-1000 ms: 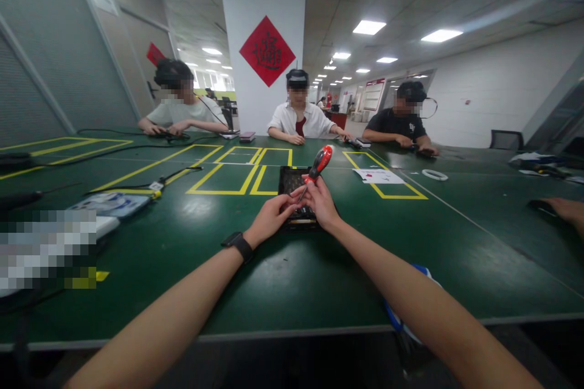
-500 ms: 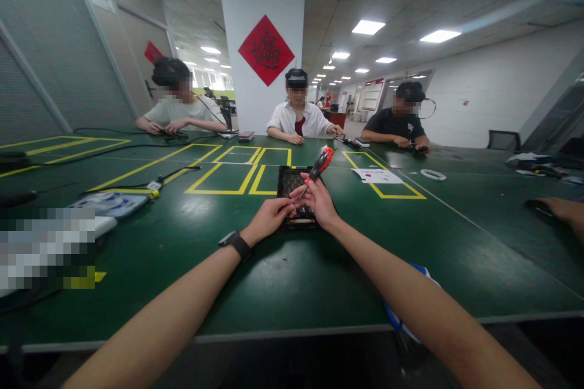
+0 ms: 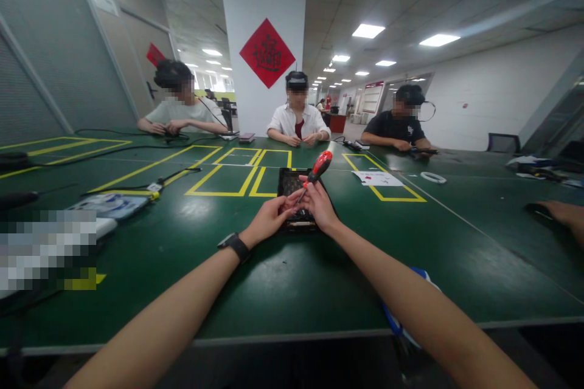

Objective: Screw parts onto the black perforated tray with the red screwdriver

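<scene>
A screwdriver [image 3: 322, 164] with a red and black handle is held in my right hand [image 3: 322, 205]. Its handle points up and away to the right, and its thin shaft slants down toward my left fingers. My left hand [image 3: 269, 217], with a dark watch on the wrist, is closed near the screwdriver's tip; anything small between those fingers is too tiny to make out. Under both hands lies an open black case [image 3: 287, 177] with dark contents, partly covered by my fingers.
The green table [image 3: 219, 298] carries yellow tape outlines. A white paper [image 3: 378, 179] and a white ring [image 3: 433, 177] lie to the right. Cables and a pouch [image 3: 118, 202] are on the left. Several people sit around, and another person's hand [image 3: 566, 213] reaches in at right.
The screwdriver handle has dipped slightly lower, while my hands stay over the black case. Across the table, the middle person's hands have come together.
</scene>
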{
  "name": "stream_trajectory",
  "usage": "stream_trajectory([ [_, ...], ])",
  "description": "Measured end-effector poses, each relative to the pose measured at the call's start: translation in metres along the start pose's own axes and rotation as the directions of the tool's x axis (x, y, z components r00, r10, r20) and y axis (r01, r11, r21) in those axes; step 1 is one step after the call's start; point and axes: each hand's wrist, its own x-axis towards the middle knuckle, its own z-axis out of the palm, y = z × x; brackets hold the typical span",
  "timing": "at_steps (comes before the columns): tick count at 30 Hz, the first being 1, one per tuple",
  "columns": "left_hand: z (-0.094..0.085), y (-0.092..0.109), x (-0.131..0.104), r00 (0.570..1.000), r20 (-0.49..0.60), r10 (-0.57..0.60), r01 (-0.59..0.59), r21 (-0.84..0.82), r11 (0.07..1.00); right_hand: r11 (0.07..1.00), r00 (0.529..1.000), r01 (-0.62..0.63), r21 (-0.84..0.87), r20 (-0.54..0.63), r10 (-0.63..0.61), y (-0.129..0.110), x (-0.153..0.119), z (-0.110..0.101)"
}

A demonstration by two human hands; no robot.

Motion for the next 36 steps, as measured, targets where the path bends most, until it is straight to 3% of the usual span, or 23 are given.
stream_trajectory([
  [5,-0.0004,-0.0024,0.0003,0.999,0.034,0.034,-0.033,-0.023,0.999,1.0,1.0,0.005,0.005,-0.014,-0.005,0.002,0.0013,-0.0009],
  [12,-0.0009,0.0035,-0.0002,0.999,0.027,-0.034,0.035,-0.034,0.999,1.0,1.0,0.017,-0.024,-0.003,-0.017,-0.0029,-0.0013,0.003],
  [19,-0.002,0.0055,-0.0011,0.999,0.049,0.011,-0.009,-0.044,0.999,1.0,1.0,0.012,0.014,-0.025,-0.012,-0.0006,-0.0006,0.0003],
  [24,0.0006,0.003,-0.0004,0.999,0.027,-0.026,0.026,0.008,1.0,1.0,0.999,0.016,-0.003,-0.043,-0.016,0.0008,0.0014,0.0009],
  [36,-0.0006,-0.0019,-0.0008,0.998,0.068,-0.01,0.012,-0.017,1.0,0.995,0.998,0.059,-0.085,0.022,-0.057,-0.0016,-0.0044,0.0047],
])
